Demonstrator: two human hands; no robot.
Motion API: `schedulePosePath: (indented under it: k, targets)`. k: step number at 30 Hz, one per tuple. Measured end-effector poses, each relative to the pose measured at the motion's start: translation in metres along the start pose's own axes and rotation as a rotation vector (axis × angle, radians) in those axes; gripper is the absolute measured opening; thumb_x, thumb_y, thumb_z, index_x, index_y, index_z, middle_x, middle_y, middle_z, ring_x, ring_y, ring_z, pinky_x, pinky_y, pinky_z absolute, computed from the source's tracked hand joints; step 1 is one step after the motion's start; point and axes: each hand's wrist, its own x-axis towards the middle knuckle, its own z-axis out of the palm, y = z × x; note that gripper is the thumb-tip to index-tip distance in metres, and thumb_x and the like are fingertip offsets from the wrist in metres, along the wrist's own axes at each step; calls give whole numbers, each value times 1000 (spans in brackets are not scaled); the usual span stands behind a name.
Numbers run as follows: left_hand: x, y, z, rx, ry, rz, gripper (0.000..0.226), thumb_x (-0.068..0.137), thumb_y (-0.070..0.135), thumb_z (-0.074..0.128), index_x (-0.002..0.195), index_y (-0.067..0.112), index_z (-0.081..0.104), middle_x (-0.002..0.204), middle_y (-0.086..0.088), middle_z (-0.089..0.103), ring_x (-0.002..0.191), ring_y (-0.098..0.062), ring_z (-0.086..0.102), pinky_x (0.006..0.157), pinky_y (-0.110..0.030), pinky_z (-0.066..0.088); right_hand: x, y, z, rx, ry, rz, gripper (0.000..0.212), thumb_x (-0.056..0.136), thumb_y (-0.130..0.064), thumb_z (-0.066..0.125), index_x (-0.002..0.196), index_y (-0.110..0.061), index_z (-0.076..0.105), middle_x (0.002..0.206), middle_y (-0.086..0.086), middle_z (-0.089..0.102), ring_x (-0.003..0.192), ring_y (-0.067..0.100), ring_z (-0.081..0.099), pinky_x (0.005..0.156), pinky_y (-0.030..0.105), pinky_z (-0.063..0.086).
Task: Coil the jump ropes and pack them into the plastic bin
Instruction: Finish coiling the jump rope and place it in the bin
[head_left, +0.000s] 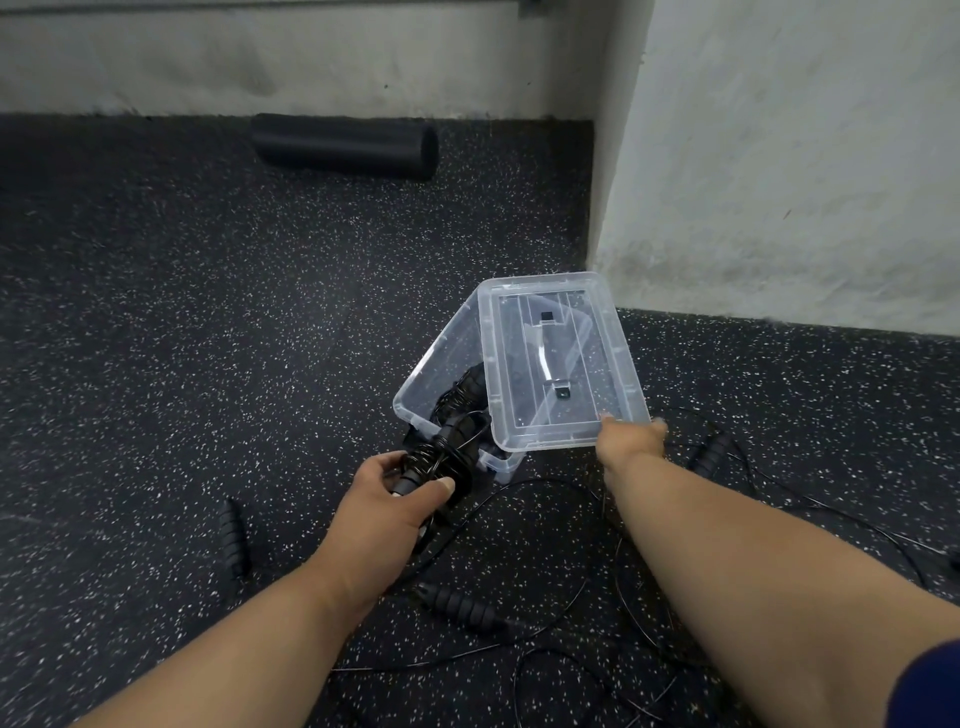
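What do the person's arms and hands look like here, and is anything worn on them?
Both forearms are bare, and the left hand and right hand wear no gloves. No watch or rings show. A dark navy sleeve edge appears at the right upper arm.

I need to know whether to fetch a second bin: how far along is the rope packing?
Done: at least one coiled rope already lies in the plastic bin. In hand: the left hand grips another wound rope bundle at the bin's edge, while the right hand holds the lid lifted aside. Left: loose ropes with handles lie uncoiled on the floor.
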Motion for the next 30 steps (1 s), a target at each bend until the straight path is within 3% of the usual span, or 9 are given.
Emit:
schedulePosePath:
  k: [2,4,5,7,10,15,20,27,30]
  targets:
    - [3,0,2,-11,6,-6,59,89,31,83,136,29,49,112,-1,75,91,-23,78,66,-32,59,22,2,-4,-14,-114,-8,47,105,-22,53,148,-2,46,122,16,63,99,27,66,84,39,58]
    - [7,0,3,-10,18,-7,59,89,31,83,136,29,49,111,-1,75,91,-26,78,66,-35,61,38,4,-14,-47,-122,23,42,110,-14,38,144,7,50,95,11,56,72,15,53,66,21,51]
    - [9,0,4,-1,24,-6,59,89,32,83,137,29,50,110,0,76,93,-28,78,70,-39,63,39,4,-23,-116,-108,23,40,111,-9,35,142,10,51,88,9,50,66,12,45,61,17,49]
    - [12,1,6,8,30,-6,57,90,34,82,136,30,49,110,0,75,97,-30,77,80,-44,63,40,9,-42,-235,-43,-39,31,110,-2,39,127,13,60,79,7,49,72,19,53,67,21,54]
    - [18,0,8,-3,32,-13,55,91,35,81,135,33,48,113,0,74,98,-28,76,86,-50,64,39,30,-63,-291,-20,7,20,108,-4,41,106,5,58,89,16,58,82,32,64,68,41,56]
    - [26,-4,12,-23,52,-24,54,91,37,80,136,34,50,116,-2,71,95,-28,76,88,-54,63,41,72,-78,-314,-159,237,25,112,-21,43,124,-4,58,110,20,67,99,35,70,71,43,61]
    - [26,-6,15,-5,37,-23,54,92,37,79,138,31,51,116,-2,72,95,-30,77,85,-54,64,50,83,-89,-411,-167,262,36,111,-19,46,144,-7,51,111,22,66,83,30,69,53,36,58]
    - [25,-3,17,-46,23,-31,52,95,32,77,138,29,47,113,-4,74,97,-34,77,85,-56,63,56,72,-77,-574,-241,219,47,107,-21,56,149,-1,45,91,19,62,66,24,56,66,37,60]
    - [26,-2,17,-64,17,-32,52,95,31,77,138,28,46,111,-3,75,93,-29,77,87,-53,63,47,65,-67,-804,-281,60,46,107,-8,51,152,-1,45,122,22,64,81,25,62,68,25,55]
